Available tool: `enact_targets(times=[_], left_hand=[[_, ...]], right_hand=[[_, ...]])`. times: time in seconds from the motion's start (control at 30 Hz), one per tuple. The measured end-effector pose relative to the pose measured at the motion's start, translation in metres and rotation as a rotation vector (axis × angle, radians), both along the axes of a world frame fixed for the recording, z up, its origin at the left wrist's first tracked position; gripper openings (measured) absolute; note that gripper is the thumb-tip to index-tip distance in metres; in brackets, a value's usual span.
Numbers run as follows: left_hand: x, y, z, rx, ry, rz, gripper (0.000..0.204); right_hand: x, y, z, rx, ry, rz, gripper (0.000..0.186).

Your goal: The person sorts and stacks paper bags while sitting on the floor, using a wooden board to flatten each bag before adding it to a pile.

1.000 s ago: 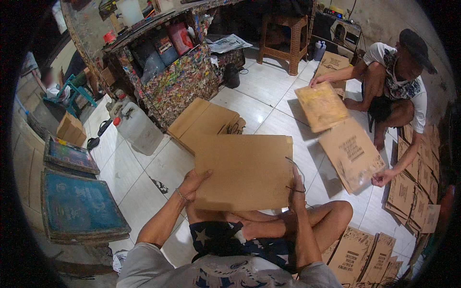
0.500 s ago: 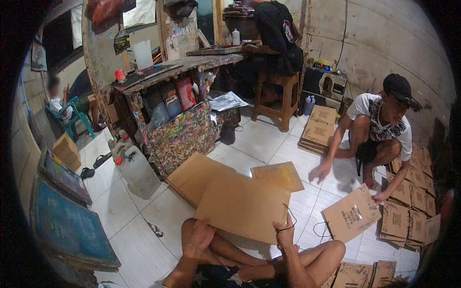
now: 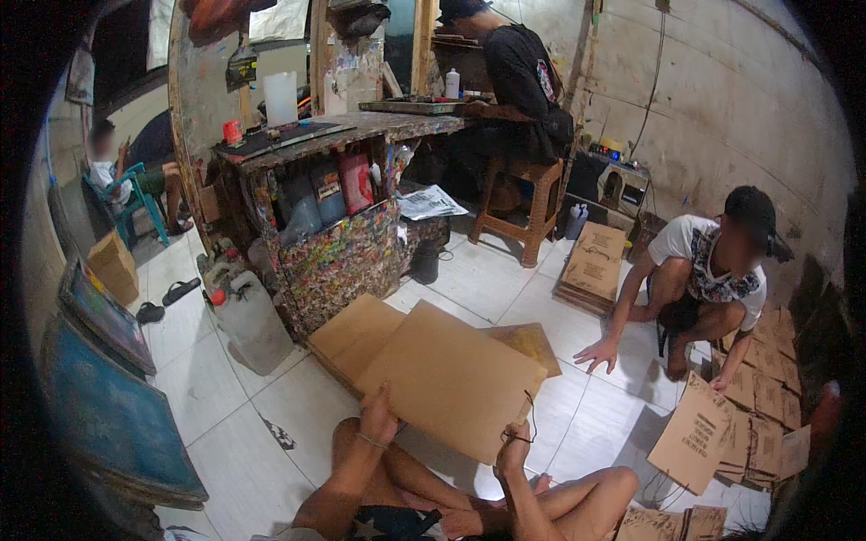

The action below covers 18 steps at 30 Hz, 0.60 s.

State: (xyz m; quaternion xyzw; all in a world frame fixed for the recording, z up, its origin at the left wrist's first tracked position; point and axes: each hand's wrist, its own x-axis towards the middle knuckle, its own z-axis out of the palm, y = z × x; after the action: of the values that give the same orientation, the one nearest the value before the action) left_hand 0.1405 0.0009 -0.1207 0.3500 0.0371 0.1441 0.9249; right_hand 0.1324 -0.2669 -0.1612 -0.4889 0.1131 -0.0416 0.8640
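Above my crossed legs I hold a flat brown paper bag (image 3: 460, 374) with a black cord handle (image 3: 530, 419) at its right end. My left hand (image 3: 380, 415) is closed on the bag's near left edge. My right hand (image 3: 512, 448) grips its near right corner, beside the cord. The side facing up looks plain. Just beyond, partly covered by it, lies a pile of plain brown bags (image 3: 347, 334) on the floor. Another brown piece with a yellowish patch (image 3: 526, 344) shows behind the bag's far right edge.
At right a crouching co-worker (image 3: 713, 261) holds a printed brown bag (image 3: 693, 437) beside rows of printed bags (image 3: 762, 388). A paint-spattered workbench (image 3: 338, 257) and a plastic jerrycan (image 3: 248, 320) stand ahead left. Blue framed screens (image 3: 117, 415) lean at left. Another person works at the bench.
My hands have tilted the bag, its right end now lower. The co-worker's printed bag has moved right, toward the rows, and their other hand is spread over the floor. The view has shifted slightly.
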Motion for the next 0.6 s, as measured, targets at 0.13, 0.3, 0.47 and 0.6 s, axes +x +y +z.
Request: enact_targets(times=[0.13, 0.3, 0.47, 0.6], left_hand=[[0.002, 0.052, 0.009, -0.122, 0.161, 0.12, 0.036], [-0.036, 0.086, 0.076, 0.067, 0.146, 0.044, 0.035], [-0.05, 0.101, 0.049, 0.223, 0.258, -0.078, 0.033], [-0.053, 0.104, 0.048, 0.195, 0.29, -0.128, 0.031]], right_hand=[[-0.006, -0.022, 0.077, 0.035, 0.06, 0.715, 0.044], [0.03, -0.129, 0.088, -0.529, 0.09, 0.27, 0.051], [-0.001, -0.05, 0.107, -0.746, 0.043, 1.052, 0.052], [-0.026, -0.054, 0.077, -0.591, 0.22, 0.922, 0.043]])
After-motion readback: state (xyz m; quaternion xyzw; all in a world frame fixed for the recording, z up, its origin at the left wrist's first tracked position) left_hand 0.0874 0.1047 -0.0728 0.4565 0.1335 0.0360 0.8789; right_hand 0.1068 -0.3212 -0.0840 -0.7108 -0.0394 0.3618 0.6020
